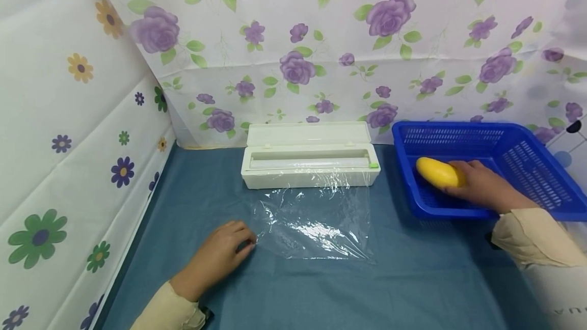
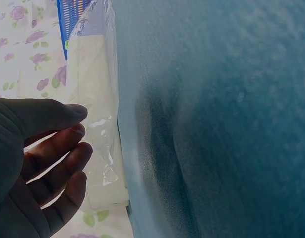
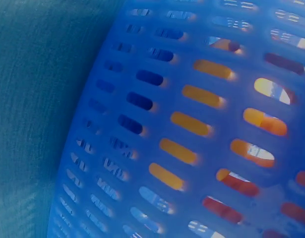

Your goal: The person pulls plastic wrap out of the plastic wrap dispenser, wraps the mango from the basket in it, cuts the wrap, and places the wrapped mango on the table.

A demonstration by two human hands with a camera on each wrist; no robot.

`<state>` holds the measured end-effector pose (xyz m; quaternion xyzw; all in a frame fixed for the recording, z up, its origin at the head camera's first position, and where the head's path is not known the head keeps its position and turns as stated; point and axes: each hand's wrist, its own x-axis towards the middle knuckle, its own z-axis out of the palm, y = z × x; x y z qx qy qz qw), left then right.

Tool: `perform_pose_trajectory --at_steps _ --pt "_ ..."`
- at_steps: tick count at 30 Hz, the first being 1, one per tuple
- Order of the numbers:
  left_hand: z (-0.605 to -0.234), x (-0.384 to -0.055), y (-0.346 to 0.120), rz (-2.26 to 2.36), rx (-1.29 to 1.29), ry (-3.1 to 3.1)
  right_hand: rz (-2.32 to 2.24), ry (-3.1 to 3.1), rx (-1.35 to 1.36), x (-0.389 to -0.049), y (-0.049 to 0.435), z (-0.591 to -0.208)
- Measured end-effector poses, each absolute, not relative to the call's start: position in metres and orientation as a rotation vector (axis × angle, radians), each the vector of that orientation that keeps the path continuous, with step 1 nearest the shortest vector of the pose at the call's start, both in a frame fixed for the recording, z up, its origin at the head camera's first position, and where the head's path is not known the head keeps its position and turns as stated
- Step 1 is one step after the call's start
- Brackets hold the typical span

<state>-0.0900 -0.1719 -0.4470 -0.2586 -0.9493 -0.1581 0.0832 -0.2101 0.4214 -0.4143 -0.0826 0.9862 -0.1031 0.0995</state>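
Note:
At the lower left in the head view, my left hand (image 1: 217, 258) is at the near left corner of a clear sheet of cling film (image 1: 316, 223). In the left wrist view, its thumb and index fingertips meet beside the film (image 2: 105, 124), apparently pinching the edge, while the other fingers curl loosely. The film comes out of a white cling film dispenser (image 1: 312, 180) with its lid raised. My right hand (image 1: 481, 185) grips a smooth yellow mango (image 1: 437, 173) inside the blue basket (image 1: 458, 213). Through the basket's slots, the right wrist view shows patches of yellow mango (image 3: 189, 124).
A green slider (image 1: 373, 165) sits at the right end of the dispenser. Blue-green cloth (image 1: 312, 294) covers the table. Floral sheeting (image 1: 275, 29) hangs along the back, and another flowered sheet (image 1: 59, 177) closes off the left side.

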Motion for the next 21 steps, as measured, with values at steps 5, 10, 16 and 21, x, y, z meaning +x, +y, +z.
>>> perform_pose_trajectory --at_steps 5,10,16,21 --pt "-0.4465 -0.0898 -0.1707 -0.470 -0.754 -2.856 -0.336 2.930 -0.253 -0.2100 0.4224 -0.4132" --pt "-0.4464 -0.0895 -0.1703 -0.472 -0.750 -2.866 -0.404 2.935 -0.229 -0.2094 0.4248 -0.4122" --pt "-0.4471 -0.0896 -0.1709 -0.476 -0.768 -2.849 -0.490 2.961 -0.220 -0.2090 0.4257 -0.4120" --pt "-0.4472 -0.0897 -0.1711 -0.473 -0.774 -2.847 -0.527 2.962 -0.198 -0.2075 0.4255 -0.4094"
